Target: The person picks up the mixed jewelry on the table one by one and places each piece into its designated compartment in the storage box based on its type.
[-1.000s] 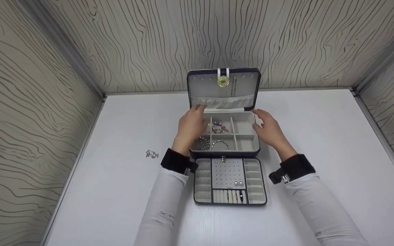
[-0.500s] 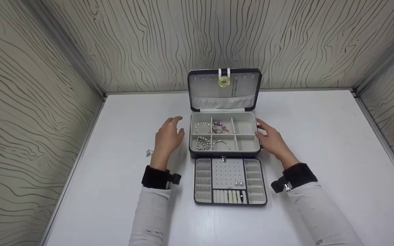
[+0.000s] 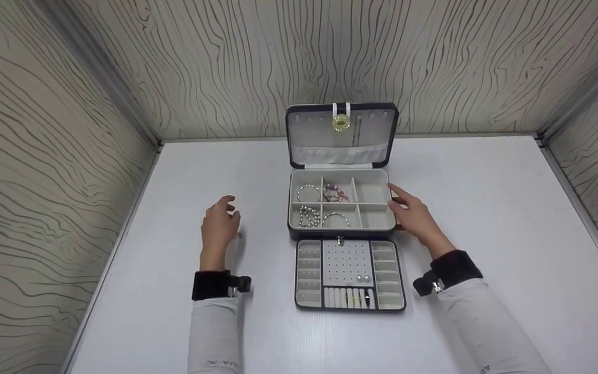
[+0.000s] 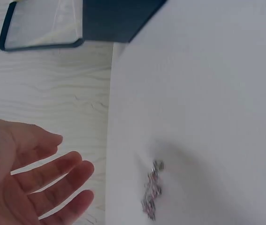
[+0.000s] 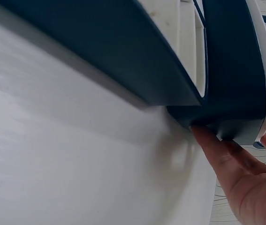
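Note:
My left hand [image 3: 218, 227] hovers left of the jewelry box [image 3: 341, 234], fingers loosely bent and holding nothing. Close by on the table lies a small silvery chain-like piece of jewelry [image 4: 152, 191], mostly hidden behind that hand in the head view. The fingers of my right hand [image 3: 416, 219] touch the box's right side, thumb at the rim. The dark blue box stands with its lid [image 3: 325, 135] up. Its compartments hold a beaded bracelet [image 3: 308, 217], two bangles, including one bangle [image 3: 308, 193] at back left, and a colourful bracelet [image 3: 335, 193].
In front of the box lies a divided tray [image 3: 309, 306] with pearl earrings [image 3: 363, 278] and rings [image 3: 356, 298]. A thin chain [image 3: 357, 131] hangs inside the lid. Wood-patterned panels [image 3: 247, 78] enclose the white table [image 3: 174, 171] at the back and sides.
My left hand has moved from the box's left compartments leftward to the small jewelry piece. My right hand has slid slightly toward me along the box's right side.

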Motion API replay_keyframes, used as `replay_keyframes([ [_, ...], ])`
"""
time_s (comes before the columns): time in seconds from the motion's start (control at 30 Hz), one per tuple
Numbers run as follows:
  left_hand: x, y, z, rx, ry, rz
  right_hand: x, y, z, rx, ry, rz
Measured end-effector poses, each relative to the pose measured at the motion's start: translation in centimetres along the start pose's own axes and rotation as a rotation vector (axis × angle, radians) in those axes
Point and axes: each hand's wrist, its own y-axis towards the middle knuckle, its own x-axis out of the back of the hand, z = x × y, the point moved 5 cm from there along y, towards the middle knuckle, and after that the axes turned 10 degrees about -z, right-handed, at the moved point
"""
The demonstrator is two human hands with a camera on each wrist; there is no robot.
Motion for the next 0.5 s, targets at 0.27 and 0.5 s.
replay_keyframes([
  [0.27,0.7,0.4,3.1,0.061,0.085,0.114,-0.1,-0.1,-0.3,-0.007,0.004,0.004],
  [0.5,0.4,0.7,4.6,0.058,0.155,0.138,-0.2,-0.1,-0.4,-0.002,-0.010,0.001],
])
